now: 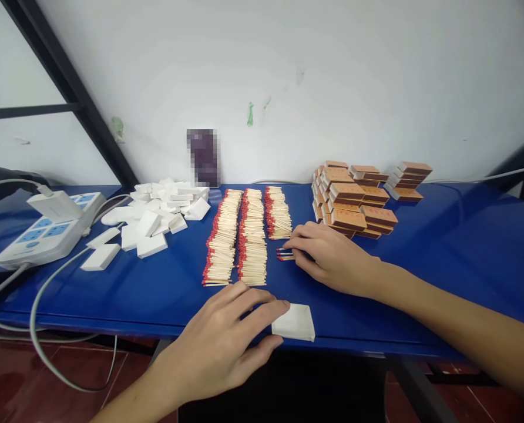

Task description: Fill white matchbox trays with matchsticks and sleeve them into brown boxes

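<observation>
My left hand is at the table's front edge, thumb and fingers closed on the left end of a white matchbox tray. The tray lies flat on the blue tabletop. Farther back and to the right, my right hand has its fingertips pinched on a few red-tipped matches. Just beyond those fingers is a short column of matches. Two longer columns, a middle one and a left one, lie left of it, red heads facing left.
White matchbox trays are heaped at the left. Brown matchbox sleeves stand stacked at the right, with a smaller stack behind. A power strip with loose cables sits far left. A dark phone-like object leans on the wall.
</observation>
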### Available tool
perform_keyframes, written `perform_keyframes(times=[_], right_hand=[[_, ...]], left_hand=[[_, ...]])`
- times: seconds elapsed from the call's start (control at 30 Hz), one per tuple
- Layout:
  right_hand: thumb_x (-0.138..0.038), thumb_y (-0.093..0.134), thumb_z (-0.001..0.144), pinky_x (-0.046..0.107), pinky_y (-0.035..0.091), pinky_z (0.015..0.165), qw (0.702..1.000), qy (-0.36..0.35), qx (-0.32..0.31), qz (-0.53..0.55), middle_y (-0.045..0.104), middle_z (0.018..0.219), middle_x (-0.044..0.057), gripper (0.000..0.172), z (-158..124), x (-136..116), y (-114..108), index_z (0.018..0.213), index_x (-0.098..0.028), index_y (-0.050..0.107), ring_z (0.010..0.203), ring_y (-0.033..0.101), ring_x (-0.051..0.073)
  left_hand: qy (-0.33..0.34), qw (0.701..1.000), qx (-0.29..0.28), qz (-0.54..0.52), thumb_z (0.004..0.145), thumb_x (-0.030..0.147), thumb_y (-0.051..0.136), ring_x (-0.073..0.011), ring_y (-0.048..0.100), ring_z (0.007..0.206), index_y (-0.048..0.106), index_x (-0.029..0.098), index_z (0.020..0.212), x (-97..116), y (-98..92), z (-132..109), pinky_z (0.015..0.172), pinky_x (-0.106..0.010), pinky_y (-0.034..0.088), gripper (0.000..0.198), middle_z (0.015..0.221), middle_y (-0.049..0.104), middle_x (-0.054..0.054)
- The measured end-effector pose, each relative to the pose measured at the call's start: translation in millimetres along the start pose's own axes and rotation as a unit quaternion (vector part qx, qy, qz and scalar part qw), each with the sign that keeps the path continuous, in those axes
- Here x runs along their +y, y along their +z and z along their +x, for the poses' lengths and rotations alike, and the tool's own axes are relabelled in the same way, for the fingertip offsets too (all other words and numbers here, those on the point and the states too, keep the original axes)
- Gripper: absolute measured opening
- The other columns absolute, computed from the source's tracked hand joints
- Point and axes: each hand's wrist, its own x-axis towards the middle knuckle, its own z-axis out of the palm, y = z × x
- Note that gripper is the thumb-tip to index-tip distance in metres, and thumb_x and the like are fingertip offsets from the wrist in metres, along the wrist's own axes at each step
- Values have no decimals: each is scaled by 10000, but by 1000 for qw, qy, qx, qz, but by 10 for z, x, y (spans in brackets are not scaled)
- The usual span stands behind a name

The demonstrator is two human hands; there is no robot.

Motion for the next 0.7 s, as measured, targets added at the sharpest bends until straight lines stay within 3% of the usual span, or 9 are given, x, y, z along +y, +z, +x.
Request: perform_keyframes(times=[0.2,0.7], right_hand=[[-168,461,971,371,421,755,1000,-9,3,20,661,861,86,266,0,-33,-17,937,-155,725,836,553,224],[-172,570,889,372,432,776,1000,9,-1,9,665,906,80,178,0,-53,-10,970,-163,728,855,567,227]], left_hand=[[-4,1000,-7,-6,998,232,561,-224,581,1079,512,197,1336,7,-2,-4,974,-370,494,343,1180,646,-70],[-7,1000,-16,-7,999,236,564,-209,573,1078,511,208,1326,13,-14,-12,978,-358,480,332,1195,637,-49]])
